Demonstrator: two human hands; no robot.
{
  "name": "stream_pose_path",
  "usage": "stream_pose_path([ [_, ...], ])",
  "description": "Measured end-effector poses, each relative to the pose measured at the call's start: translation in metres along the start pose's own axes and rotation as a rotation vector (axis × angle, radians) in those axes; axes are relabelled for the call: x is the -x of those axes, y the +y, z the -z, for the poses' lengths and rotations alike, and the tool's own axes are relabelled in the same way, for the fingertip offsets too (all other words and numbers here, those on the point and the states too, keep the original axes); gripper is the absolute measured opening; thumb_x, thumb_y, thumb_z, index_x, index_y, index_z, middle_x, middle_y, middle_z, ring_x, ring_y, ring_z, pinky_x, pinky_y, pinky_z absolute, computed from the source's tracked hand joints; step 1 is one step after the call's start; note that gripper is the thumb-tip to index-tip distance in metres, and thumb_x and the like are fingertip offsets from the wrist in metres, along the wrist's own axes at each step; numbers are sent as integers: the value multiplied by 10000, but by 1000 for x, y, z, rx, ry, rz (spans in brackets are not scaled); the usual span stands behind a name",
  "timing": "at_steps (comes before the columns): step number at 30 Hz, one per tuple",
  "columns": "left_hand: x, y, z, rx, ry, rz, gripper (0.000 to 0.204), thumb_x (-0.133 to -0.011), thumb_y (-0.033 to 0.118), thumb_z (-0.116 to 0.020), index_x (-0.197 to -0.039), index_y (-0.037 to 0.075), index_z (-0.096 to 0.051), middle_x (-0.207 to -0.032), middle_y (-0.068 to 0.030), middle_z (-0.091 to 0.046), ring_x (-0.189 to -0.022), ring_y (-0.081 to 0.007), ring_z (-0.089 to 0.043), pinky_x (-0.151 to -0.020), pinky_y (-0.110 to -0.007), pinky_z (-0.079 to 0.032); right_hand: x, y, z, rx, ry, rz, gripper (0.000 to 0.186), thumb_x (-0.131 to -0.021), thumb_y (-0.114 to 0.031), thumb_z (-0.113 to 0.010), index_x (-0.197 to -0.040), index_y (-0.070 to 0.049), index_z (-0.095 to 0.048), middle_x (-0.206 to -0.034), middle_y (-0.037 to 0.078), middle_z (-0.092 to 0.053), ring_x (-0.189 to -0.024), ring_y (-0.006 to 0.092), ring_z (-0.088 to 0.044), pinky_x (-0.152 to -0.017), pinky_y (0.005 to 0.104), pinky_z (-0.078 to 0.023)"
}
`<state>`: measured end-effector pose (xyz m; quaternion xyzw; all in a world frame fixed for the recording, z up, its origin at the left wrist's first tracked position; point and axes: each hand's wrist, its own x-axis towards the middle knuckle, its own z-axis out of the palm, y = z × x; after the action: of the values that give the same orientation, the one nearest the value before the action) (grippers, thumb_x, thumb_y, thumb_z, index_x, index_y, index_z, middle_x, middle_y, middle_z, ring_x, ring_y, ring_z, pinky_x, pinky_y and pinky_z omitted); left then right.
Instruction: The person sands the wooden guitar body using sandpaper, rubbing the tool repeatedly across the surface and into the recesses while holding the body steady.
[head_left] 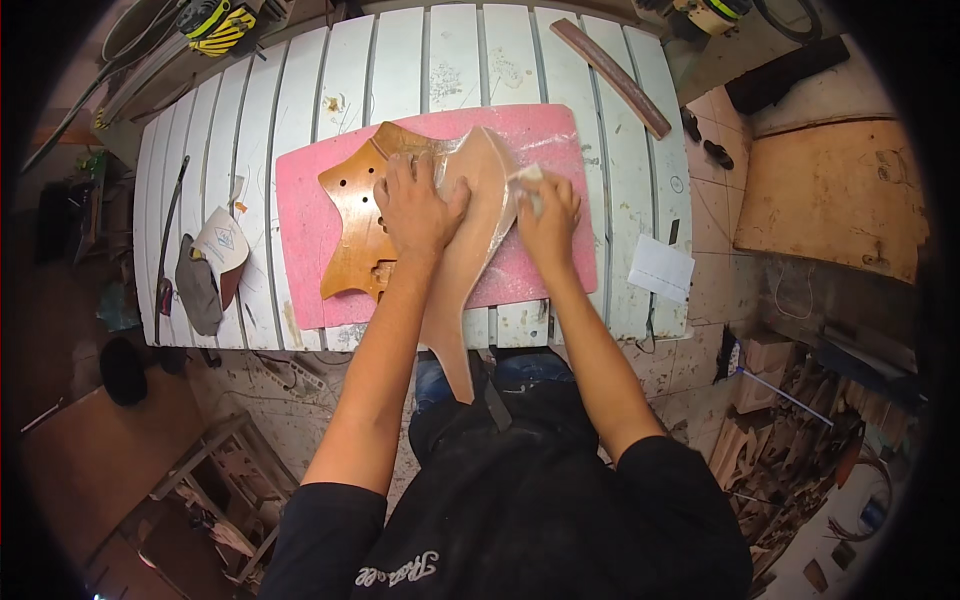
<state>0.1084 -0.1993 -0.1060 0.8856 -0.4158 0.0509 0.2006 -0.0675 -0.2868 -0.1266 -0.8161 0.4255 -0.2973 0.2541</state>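
Note:
A curved, pale wooden piece (465,255) lies on a pink foam mat (300,200), its narrow lower tail jutting past the table's near edge. Against its left side is an amber, glossy guitar body (345,235) with drilled holes and a cut cavity. My left hand (420,205) presses down where the two meet, fingers spread over the guitar body and thumb on the pale piece. At the pale piece's right edge, my right hand (550,215) pinches a small whitish pad (528,174); blur hides whether it is cloth or sandpaper.
The white slatted table (400,60) carries a cap (222,245) at left, a dark thin rod (175,215), a brown wooden strip (610,75) at the far right and a white paper (661,268). Wooden offcuts (800,450) are piled at lower right.

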Motion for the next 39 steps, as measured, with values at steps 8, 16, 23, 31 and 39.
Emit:
stream_pose_path([
  [8,1,-3,-2,-16,67,-19,657,-862,518,-708,-1332,60,-675,-1364,-192,-605,-1364,-342,-517,-1129,-540,-360,48,-14,4,-25,-55,25,258,-894,-118,-781,-1148,-165,-789,-1310,118,-637,-1237,370,-553,-1077,511,-434],
  [16,1,-4,-3,-5,44,7,672,-863,535,-704,-1338,61,-665,-1389,-200,-596,-1399,-352,-493,-1165,-556,-342,74,-31,6,-80,-44,51,257,-910,-101,-763,-1161,-152,-776,-1286,118,-637,-1233,383,-541,-1085,513,-434],
  [23,1,-3,-3,-11,48,-19,672,-865,535,-705,-1339,59,-674,-1392,-201,-596,-1402,-353,-492,-1166,-562,-339,-22,1,-8,-134,20,-113,311,-871,-123,-797,-1176,-180,-778,-1313,112,-642,-1230,376,-545,-1122,520,-417],
  [31,-1,0,0,-7,34,-1,653,-863,529,-707,-1314,58,-681,-1388,-204,-591,-1399,-348,-488,-1147,-551,-352,19,-8,-4,-114,-50,29,248,-896,-131,-775,-1142,-166,-784,-1281,142,-625,-1208,379,-552,-1085,501,-431],
  [39,0,-3,0,-32,66,-15,642,-858,498,-728,-1317,53,-683,-1362,-193,-607,-1353,-346,-531,-1124,-526,-359,77,-22,-2,-161,-62,84,302,-875,-52,-774,-1154,-164,-800,-1295,162,-626,-1234,363,-554,-1107,470,-403],
])
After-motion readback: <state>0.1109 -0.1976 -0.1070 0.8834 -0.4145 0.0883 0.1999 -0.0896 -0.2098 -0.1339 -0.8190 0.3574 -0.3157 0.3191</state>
